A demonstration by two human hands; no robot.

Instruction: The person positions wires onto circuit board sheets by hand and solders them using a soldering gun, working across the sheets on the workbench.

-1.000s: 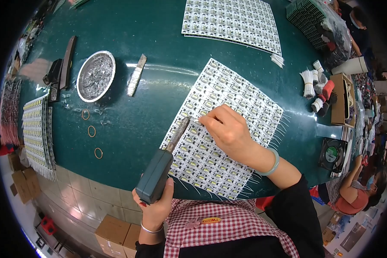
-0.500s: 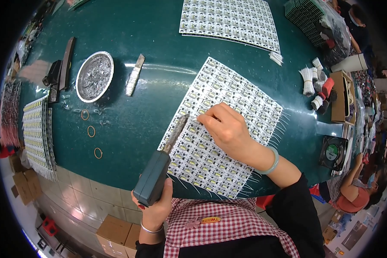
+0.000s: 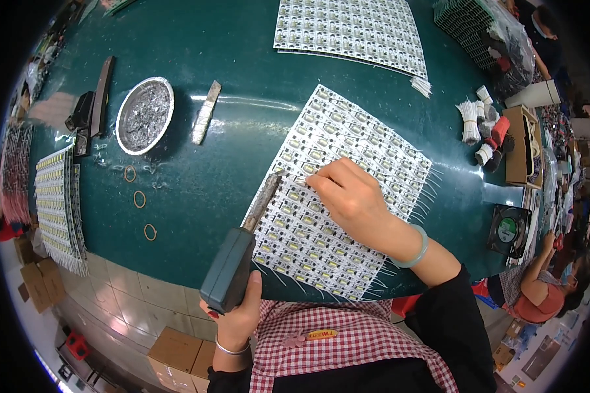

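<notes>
Panel (image 3: 294, 230) at table edge (image 3: 152, 271), bowl (image 3: 172, 105) well apart

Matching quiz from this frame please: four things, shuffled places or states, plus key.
1. Soldering iron
2. Round bowl
3. Black fan
4. Right hand

A. At the right side of the green table
B. Has a pale green bangle on its wrist
C. Gripped in the left hand
D. Left of the flat metallic strip

Pairs: 1-C, 2-D, 3-A, 4-B
</notes>
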